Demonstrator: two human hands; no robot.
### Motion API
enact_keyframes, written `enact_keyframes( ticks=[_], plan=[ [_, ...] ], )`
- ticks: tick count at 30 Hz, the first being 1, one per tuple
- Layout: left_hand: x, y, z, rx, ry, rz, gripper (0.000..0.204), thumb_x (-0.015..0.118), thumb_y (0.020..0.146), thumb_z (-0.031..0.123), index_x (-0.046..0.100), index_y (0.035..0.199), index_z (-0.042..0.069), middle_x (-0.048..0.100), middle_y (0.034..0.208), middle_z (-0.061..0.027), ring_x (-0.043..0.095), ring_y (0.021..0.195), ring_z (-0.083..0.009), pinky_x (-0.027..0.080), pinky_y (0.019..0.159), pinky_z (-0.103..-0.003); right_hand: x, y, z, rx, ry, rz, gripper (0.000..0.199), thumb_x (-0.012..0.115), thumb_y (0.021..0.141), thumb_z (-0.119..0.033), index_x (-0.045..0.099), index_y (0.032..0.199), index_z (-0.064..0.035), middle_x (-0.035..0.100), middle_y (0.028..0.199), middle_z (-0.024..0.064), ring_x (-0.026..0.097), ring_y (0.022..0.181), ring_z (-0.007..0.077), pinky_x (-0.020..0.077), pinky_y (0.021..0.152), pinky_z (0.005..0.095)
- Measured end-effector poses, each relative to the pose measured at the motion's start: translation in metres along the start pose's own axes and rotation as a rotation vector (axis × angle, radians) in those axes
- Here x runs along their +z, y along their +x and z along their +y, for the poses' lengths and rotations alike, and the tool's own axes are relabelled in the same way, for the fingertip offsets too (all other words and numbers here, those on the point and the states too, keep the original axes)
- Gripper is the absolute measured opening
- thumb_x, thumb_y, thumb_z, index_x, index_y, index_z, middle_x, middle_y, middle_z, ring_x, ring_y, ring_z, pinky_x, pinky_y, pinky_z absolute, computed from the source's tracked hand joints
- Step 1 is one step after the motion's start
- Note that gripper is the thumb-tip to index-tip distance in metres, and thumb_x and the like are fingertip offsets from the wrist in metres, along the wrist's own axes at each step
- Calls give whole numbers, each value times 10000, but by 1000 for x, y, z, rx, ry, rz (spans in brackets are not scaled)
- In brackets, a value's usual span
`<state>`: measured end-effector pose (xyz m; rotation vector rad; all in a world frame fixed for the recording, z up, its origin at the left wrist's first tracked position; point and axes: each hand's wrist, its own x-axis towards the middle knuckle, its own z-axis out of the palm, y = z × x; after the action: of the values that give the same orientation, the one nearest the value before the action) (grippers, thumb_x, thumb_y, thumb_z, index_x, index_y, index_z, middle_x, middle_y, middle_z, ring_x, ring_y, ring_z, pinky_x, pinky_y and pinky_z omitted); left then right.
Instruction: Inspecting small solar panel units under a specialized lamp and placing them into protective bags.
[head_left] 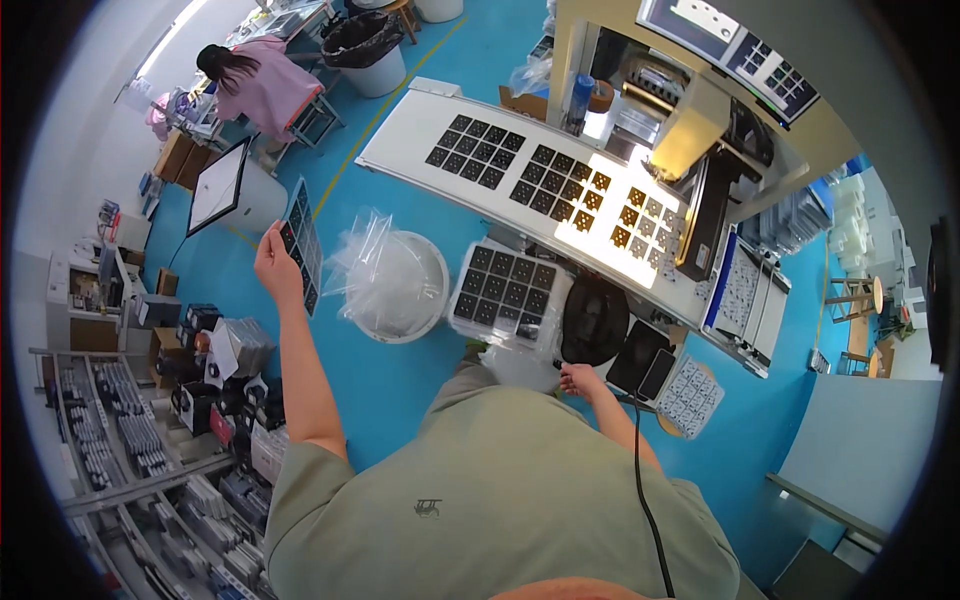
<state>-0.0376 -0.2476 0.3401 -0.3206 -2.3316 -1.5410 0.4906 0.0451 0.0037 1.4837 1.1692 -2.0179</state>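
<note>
Out to the left, my left hand (pixel 277 262) grips the edge of a panel of black squares (pixel 303 245), held up on edge. A white round bin (pixel 438 275) with a clear plastic bag (pixel 375 265) stands beside it. Before my lap lies a stack of similar black-square panels (pixel 500 285) on clear plastic. My right hand (pixel 582 381) is closed near the edge of crumpled clear plastic film (pixel 520 370); what its fingers hold, if anything, is hidden. A black rounded object (pixel 594 320) and a phone (pixel 656 375) lie just past it.
Ahead, a long white conveyor table (pixel 400 140) carries several black-square panels under a machine (pixel 690 120) with a lit head. A monitor (pixel 220 185) stands left, with a seated person (pixel 262 85) behind. Boxes (pixel 235 350) and racks (pixel 120 430) fill the lower left. A cable (pixel 640 480) crosses my right side.
</note>
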Motion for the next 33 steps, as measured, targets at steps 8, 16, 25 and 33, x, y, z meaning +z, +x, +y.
enact_keyframes(
  ticks=[8, 16, 25, 33],
  plan=[
    [92, 99, -32, -128, -347, -36, 299, 529, 1057, 193, 714, 1154, -21, 720, 1055, -52, 629, 963, -107, 491, 875, -271, 65, -2, -41, -6, -202, 136, 345, 598, 996, -369, 662, 1049, -34, 681, 856, 69, 652, 731, 164, 538, 646, 316],
    [187, 195, -64, -436, -1003, -212, 329, 493, 1067, 203, 651, 1236, -30, 690, 1162, -112, 663, 1022, -187, 522, 918, -324, 112, -19, -55, 64, -164, 262, 324, 608, 980, -340, 668, 1031, -26, 685, 863, 72, 655, 723, 165, 540, 639, 306],
    [303, 295, -268, -838, -1238, -167, 361, 386, 1075, 254, 571, 1277, 19, 653, 1206, -123, 644, 1105, -298, 535, 947, -521, 125, -32, -76, 113, -164, 334, 353, 619, 980, -364, 669, 991, -15, 683, 864, 79, 652, 723, 167, 541, 634, 313],
    [376, 293, -392, -1164, -751, -243, 348, 377, 1048, 303, 612, 1260, 159, 678, 1109, -29, 634, 977, -233, 462, 829, -478, 137, -41, -94, 95, -131, 399, 339, 620, 979, -343, 660, 1034, -10, 679, 881, 74, 649, 746, 166, 536, 643, 312]
  ],
)
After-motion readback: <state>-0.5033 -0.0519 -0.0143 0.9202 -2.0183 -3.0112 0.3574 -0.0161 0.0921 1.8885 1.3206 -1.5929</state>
